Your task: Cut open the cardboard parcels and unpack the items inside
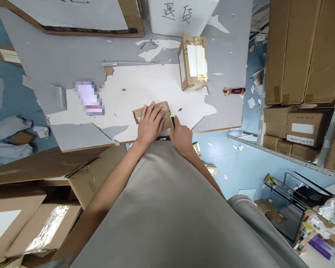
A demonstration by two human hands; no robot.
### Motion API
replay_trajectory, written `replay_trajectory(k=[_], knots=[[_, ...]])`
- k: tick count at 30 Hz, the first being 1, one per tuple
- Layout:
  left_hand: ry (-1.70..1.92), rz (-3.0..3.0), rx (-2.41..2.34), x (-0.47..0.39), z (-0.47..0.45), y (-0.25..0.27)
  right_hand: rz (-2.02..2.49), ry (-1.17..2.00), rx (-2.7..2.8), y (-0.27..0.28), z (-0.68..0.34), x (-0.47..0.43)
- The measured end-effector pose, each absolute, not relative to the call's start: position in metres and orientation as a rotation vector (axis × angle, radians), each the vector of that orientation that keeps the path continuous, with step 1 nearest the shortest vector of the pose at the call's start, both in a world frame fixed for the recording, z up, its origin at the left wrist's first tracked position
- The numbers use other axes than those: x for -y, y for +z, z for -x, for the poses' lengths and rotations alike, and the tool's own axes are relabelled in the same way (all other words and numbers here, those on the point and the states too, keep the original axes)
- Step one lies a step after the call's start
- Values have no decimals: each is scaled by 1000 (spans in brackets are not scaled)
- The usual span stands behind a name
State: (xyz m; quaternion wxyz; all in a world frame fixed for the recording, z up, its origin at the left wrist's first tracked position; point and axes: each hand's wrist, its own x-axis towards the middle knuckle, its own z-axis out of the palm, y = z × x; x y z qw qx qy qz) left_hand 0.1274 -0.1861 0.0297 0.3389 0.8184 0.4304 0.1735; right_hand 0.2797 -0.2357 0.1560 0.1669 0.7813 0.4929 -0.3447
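A small flat cardboard box point(164, 105) lies near the table's front edge, taped on top. My left hand point(150, 124) rests on it with fingers stretched out flat, covering much of its upper face. In a closed grip, my right hand point(182, 134) holds a yellow-and-black utility knife point(172, 119). The knife's blade end is at the right end of the box; whether it cuts into the cardboard I cannot tell. Behind and to the right stands a taped carton point(187, 80) with a white label.
A red-and-black cutter point(236, 91) lies at the table's right. A blurred pale rectangular object point(88, 97) is at left. A white bin point(178, 18) and a large carton point(136, 28) stand behind. Shelves of boxes point(301, 128) are right; an open carton point(89, 178) is lower left.
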Motion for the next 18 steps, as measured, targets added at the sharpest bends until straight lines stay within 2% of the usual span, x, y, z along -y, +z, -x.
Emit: replay_trajectory(k=[18], knots=[[377, -2147, -1138, 185, -132, 32, -2140, -1042, -1293, 177, -284, 242]])
